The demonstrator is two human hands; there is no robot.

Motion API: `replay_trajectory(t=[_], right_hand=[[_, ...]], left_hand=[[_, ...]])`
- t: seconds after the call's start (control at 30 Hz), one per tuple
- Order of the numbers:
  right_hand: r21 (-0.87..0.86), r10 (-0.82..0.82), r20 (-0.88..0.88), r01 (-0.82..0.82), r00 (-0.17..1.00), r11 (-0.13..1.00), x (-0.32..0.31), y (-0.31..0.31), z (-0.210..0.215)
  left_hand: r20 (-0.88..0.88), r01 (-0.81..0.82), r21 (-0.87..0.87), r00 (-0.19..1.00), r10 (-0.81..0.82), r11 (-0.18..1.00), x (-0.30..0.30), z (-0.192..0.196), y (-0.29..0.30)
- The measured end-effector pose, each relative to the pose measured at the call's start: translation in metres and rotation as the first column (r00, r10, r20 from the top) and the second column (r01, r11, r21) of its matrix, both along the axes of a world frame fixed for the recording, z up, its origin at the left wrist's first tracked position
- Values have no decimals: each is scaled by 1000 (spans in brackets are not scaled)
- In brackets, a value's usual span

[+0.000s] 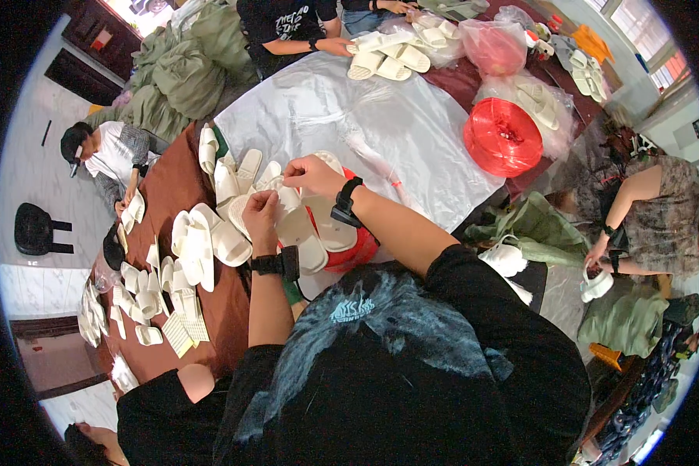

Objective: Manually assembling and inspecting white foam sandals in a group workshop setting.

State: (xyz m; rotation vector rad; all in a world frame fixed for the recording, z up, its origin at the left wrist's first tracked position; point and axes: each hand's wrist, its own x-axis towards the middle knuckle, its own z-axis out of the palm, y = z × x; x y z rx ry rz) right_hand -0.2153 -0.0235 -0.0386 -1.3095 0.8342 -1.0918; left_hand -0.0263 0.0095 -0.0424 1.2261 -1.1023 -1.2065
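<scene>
Head view, both hands [283,194] seemingly pinching slipper [291,217]

Plastic bags, a clear sheet and paper cards on the worktable

A wide clear plastic sheet [380,116] lies spread over the middle of the table, wrinkled and see-through white. At the far end a translucent pink-red plastic bag [493,46] sits bunched and rounded, with a clear plastic bag of cream slippers [537,105] just beside it toward the right edge. On the left part of the brown tabletop, small white rectangular paper cards [185,330] with fine dark lines lie flat in a loose pile near the near edge, among scattered white pieces. What is printed on them is too small to tell. No screens or signs show.
</scene>
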Motion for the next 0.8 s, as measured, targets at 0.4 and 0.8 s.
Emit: replay_trajectory(t=[0.4,0.8], right_hand=[[-90,-4,-181,-13,983,996,-2,1,6],[-102,-11,-263,-16,965,995,3,4,7]], left_hand=[[61,19,-36,998,-17,999,-8,0,0],[80,9,10,997,-9,1000,-11,10,6]])
